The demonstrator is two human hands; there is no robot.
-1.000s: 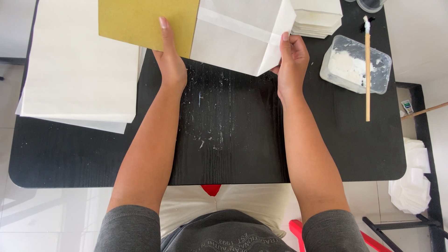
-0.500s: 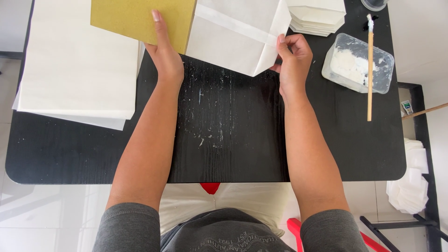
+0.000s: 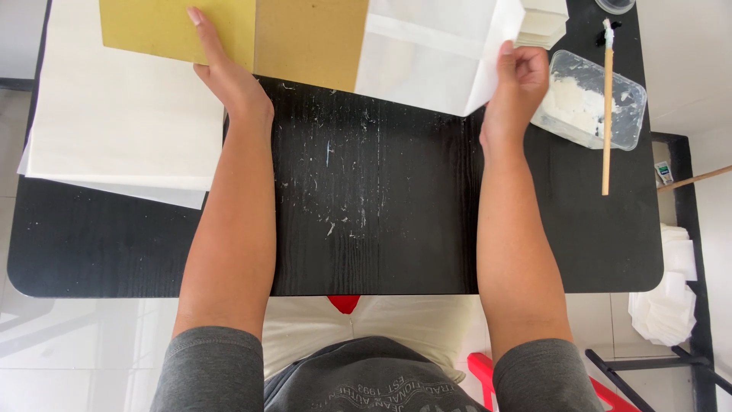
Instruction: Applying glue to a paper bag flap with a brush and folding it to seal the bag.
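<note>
My left hand (image 3: pixel 225 72) lies flat on a mustard-yellow cardboard sheet (image 3: pixel 229 34) at the far side of the black table (image 3: pixel 366 198). My right hand (image 3: pixel 518 76) pinches the right edge of a white paper bag (image 3: pixel 435 49) that partly covers the cardboard. The bag is lifted at its right side. The far ends of both cardboard and bag run out of view at the top.
A stack of large white paper sheets (image 3: pixel 114 130) lies at the left. At the right stand a clear plastic tub of white paste (image 3: pixel 591 103) with a wooden-handled brush (image 3: pixel 607 114) across it, and a pile of folded white bags (image 3: pixel 545 23). More white paper (image 3: pixel 667 297) sits beside the table.
My right hand has drawn the white bag to the right, uncovering more of the yellow cardboard. My left hand stays pressed on the cardboard.
</note>
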